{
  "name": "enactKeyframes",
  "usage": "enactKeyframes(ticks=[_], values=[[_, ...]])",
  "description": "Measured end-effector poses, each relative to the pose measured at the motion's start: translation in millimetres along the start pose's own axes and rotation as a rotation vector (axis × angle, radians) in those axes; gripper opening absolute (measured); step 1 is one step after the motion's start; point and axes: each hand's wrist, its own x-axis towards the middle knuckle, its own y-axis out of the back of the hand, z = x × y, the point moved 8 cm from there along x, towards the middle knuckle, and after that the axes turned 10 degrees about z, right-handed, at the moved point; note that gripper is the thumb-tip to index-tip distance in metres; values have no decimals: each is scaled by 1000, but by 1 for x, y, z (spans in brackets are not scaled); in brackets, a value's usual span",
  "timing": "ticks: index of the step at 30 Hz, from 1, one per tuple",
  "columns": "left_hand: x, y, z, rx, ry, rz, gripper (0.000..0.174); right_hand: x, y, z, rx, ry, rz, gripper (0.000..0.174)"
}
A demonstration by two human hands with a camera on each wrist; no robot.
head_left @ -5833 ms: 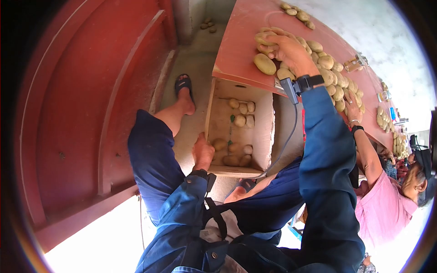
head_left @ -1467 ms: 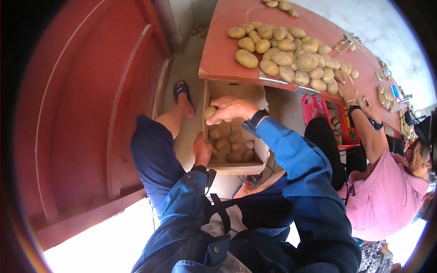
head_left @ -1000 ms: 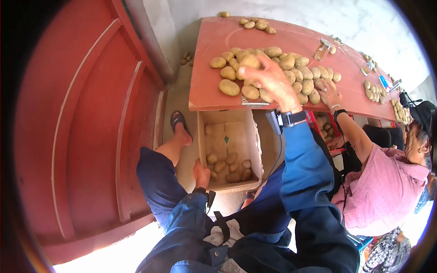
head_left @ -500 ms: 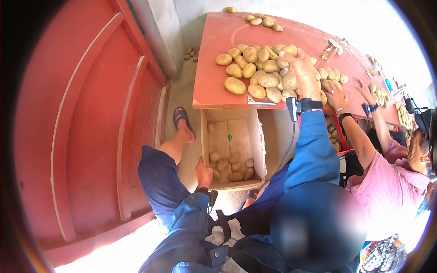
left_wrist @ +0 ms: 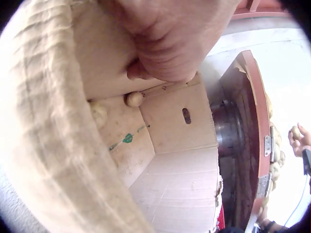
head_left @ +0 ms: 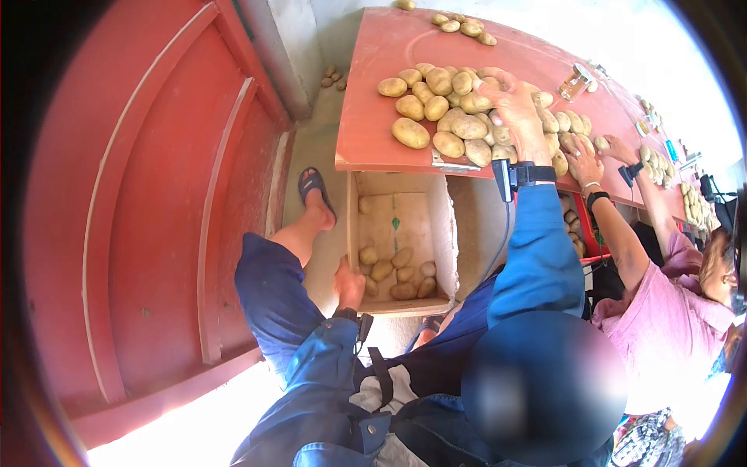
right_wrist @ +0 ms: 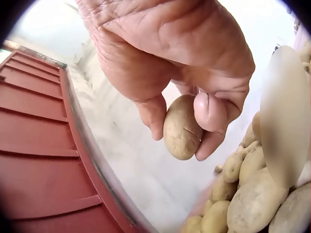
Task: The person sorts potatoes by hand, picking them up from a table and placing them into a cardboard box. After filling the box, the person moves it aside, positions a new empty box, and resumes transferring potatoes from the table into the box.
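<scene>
In the right wrist view my right hand pinches a potato between thumb and fingers, beside the pile of potatoes. The head view has that hand over the pile on the red table. My left hand grips the left edge of a cardboard box, with its fingers curled over the wall; several potatoes lie in the box. From the left wrist, the hand is close above the box's inner side.
A person in pink sits at the right, hands on the potatoes. A glass jar stands farther back on the table, and a red box of potatoes is below it. A red door stands at the left; a cable hangs from my right wrist.
Since a second ago my right hand has moved from the box side rightward over the pile. My left hand stays on the box edge. The neighbour's other hand has come up to the table.
</scene>
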Motion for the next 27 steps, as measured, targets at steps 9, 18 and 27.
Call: enactKeyframes(ticks=[9,18,27], values=[[-6,13,28,166,64,-107,47,-4,-41,0,-105,1,-79,51],[-7,16,36,139,98,-131,45,0,-74,13,-295,210,-193,56],[-10,19,44,198,25,-117,45,-27,-91,2,-582,359,-272,46]])
